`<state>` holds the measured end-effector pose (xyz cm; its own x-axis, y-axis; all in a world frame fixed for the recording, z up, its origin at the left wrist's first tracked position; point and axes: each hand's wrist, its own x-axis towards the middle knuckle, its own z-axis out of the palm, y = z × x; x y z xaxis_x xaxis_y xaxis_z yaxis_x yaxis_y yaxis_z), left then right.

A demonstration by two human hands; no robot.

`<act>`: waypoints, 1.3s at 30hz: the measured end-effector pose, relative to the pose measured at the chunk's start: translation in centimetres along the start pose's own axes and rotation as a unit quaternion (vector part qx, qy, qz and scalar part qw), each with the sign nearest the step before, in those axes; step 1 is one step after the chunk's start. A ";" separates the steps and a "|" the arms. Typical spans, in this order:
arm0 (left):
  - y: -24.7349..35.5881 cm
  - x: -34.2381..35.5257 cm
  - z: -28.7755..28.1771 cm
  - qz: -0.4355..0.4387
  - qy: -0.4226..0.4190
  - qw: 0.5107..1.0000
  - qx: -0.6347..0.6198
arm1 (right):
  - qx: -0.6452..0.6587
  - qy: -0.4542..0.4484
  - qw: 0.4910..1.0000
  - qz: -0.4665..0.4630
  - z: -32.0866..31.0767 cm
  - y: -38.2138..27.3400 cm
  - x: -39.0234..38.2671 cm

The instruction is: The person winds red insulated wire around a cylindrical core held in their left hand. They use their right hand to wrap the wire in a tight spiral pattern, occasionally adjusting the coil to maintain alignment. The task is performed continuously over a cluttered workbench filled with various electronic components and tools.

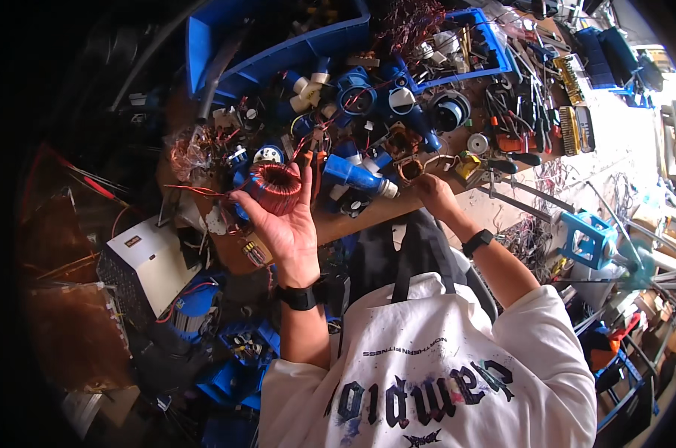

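Observation:
My left hand (284,224) is raised over the near edge of the workbench, fingers and thumb wrapped round a toroidal coil (277,188) of reddish copper wire. The coil's open centre faces up, and red wire leads (192,188) trail from it to the left. My right hand (436,196) is at the bench edge further right, its fingers bent together against a small brown ring-shaped piece (410,170). Whether the fingers grip that ring or something smaller is hidden. Between the two hands lies a blue cylindrical connector (359,176) with a pale end.
Blue plugs and sockets (355,95) crowd the workbench (338,228). Blue bins (293,56) stand at the back. Pliers and screwdrivers (513,112) lie at right, near a blue metal frame (590,239). A white box (155,254) sits at lower left.

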<state>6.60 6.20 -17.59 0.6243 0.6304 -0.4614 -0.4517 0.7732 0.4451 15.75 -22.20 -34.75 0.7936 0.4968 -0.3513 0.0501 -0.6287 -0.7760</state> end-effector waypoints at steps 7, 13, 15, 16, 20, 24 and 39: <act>3.4 0.0 0.5 0.013 0.018 1.000 0.002 | 0.034 -0.026 0.998 0.037 2.0 -0.4 0.0; 6.1 -0.2 -0.4 0.047 -0.001 0.999 0.000 | 0.141 -0.065 0.987 0.036 4.4 -2.6 1.0; 6.3 -0.8 -0.3 0.066 0.020 0.998 0.002 | 0.182 -0.131 0.974 0.025 7.5 -5.5 1.7; 6.4 -1.1 -0.3 0.069 0.025 0.997 -0.001 | 0.191 -0.155 0.969 -0.005 8.7 -8.1 2.0; 7.5 -2.6 -1.2 0.041 0.013 0.998 -0.045 | 0.133 -0.093 0.980 0.112 17.9 -12.7 3.4; 8.6 -4.4 -3.5 0.062 0.031 0.996 -0.055 | 0.059 0.011 0.970 0.234 23.3 -14.7 5.3; 11.0 -8.5 -6.6 0.138 0.080 0.985 -0.059 | 0.177 0.091 0.915 0.350 25.6 -15.8 8.8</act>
<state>-7.86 9.83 -13.86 0.3635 0.8132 -0.4545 -0.6669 0.5678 0.4825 6.37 7.43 -39.02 0.6455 -0.0817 -0.7594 -0.6832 -0.5063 -0.5262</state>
